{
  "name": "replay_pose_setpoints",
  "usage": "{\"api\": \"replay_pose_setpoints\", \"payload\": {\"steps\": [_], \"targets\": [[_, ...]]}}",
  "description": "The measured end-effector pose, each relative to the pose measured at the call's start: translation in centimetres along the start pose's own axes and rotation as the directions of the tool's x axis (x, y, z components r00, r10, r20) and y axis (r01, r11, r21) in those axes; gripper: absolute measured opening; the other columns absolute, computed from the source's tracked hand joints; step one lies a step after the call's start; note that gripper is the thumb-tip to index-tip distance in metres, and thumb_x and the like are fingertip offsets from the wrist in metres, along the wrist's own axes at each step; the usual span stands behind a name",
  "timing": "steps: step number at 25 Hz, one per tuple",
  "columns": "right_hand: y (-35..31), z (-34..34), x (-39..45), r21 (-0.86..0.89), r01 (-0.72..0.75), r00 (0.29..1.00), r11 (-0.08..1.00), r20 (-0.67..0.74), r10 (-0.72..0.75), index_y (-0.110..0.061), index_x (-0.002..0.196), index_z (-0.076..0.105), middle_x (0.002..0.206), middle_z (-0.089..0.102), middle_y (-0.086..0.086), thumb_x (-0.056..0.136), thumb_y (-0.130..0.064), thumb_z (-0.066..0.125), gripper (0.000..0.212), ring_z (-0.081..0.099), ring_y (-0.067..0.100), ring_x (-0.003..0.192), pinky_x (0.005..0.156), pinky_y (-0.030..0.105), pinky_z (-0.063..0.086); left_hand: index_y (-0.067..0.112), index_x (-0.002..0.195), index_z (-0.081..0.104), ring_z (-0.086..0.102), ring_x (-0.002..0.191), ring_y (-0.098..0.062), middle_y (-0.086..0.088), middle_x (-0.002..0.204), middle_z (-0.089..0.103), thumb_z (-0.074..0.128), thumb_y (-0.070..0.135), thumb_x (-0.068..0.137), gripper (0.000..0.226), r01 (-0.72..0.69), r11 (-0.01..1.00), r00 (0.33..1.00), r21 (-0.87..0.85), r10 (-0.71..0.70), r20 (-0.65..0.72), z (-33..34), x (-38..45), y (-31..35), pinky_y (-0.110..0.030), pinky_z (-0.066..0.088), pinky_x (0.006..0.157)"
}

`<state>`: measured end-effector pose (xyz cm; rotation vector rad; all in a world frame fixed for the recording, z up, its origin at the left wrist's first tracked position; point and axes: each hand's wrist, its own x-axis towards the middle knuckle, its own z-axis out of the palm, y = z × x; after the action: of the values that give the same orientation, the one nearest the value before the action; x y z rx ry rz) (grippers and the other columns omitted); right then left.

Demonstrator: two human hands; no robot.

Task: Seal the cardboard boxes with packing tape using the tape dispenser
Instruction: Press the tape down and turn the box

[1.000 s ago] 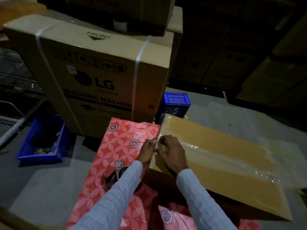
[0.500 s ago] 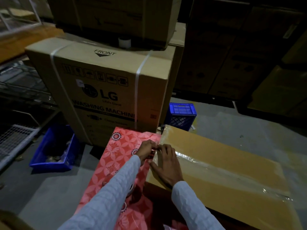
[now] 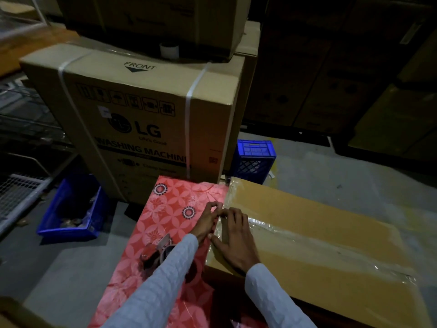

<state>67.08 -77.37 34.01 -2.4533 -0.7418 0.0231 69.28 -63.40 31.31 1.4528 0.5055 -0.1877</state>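
The box (image 3: 319, 245) lies flat on the red patterned cloth (image 3: 170, 209), its seam already covered by a clear tape strip (image 3: 307, 235) running from the right edge to the left end. Since a second ago little has changed: both hands stay at the box's left end, so the strip looks laid and its end is being finished off, probably pressed or folded over the edge. The dispenser (image 3: 156, 252) sits idle on the cloth, partly under the left sleeve, just left of the box. The right hand (image 3: 234, 235) lies on the tape with fingers nearly straight, pressing it down. The left hand (image 3: 208, 218) has fingers curled, apparently pinching the tape's end at the box edge.
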Motion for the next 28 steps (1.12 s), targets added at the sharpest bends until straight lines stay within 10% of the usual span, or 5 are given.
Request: {"api": "replay_pose_setpoints", "payload": {"steps": [6, 12, 20, 28], "targets": [[1.8, -2.2, 3.7, 0.416, -0.189, 0.979, 0.89, 0.009, 0.203, -0.035, 0.127, 0.05, 0.128, 0.042, -0.019, 0.088, -0.043, 0.072, 0.046, 0.045, 0.014, 0.127, 0.099, 0.054, 0.052, 0.007, 0.109, 0.068, 0.061, 0.074, -0.024, -0.014, 0.097, 0.071, 0.051, 0.026, 0.102, 0.026, 0.076, 0.979, 0.994, -0.189, -0.09, -0.068, 0.7, 2.6, 3.1, -0.029, 0.045, 0.065], [5.2, -3.5, 10.5, -0.089, -0.329, 0.94, 0.94, 0.061, 0.335, -0.019, 0.164, 0.014, 0.171, 0.012, 0.009, 0.087, -0.077, 0.054, 0.104, 0.004, 0.028, 0.158, 0.128, 0.048, 0.0, -0.01, 0.104, 0.068, 0.07, 0.085, -0.036, -0.024, 0.095, 0.074, 0.057, 0.023, 0.104, 0.035, -0.011, 0.998, 0.983, -0.067, -0.001, -0.185, 1.6, 3.1, 2.8, -0.042, 0.055, 0.075], [5.7, -2.2, 9.5, -0.205, -0.267, 0.962, 0.942, 0.005, 0.274, -0.023, 0.148, 0.04, 0.14, 0.045, 0.005, 0.079, -0.087, 0.047, 0.095, 0.037, 0.028, 0.135, 0.121, 0.05, 0.022, 0.013, 0.128, 0.041, 0.057, 0.075, -0.019, -0.008, 0.093, 0.059, 0.042, 0.016, 0.108, 0.02, 0.079, 0.995, 0.994, -0.068, -0.084, -0.073, 1.4, 2.2, 2.2, -0.026, 0.045, 0.057], [4.2, -1.5, 7.6, -0.217, -0.191, 0.982, 0.957, -0.037, 0.187, -0.021, 0.145, 0.045, 0.133, 0.049, 0.006, 0.074, -0.086, 0.042, 0.097, 0.04, 0.029, 0.128, 0.117, 0.046, 0.024, 0.0, 0.101, 0.072, 0.066, 0.08, -0.028, -0.018, 0.096, 0.074, 0.055, 0.014, 0.099, 0.022, 0.032, 0.97, 0.99, -0.242, -0.064, -0.124, 0.5, 4.0, 2.8, -0.036, 0.053, 0.074]]}}
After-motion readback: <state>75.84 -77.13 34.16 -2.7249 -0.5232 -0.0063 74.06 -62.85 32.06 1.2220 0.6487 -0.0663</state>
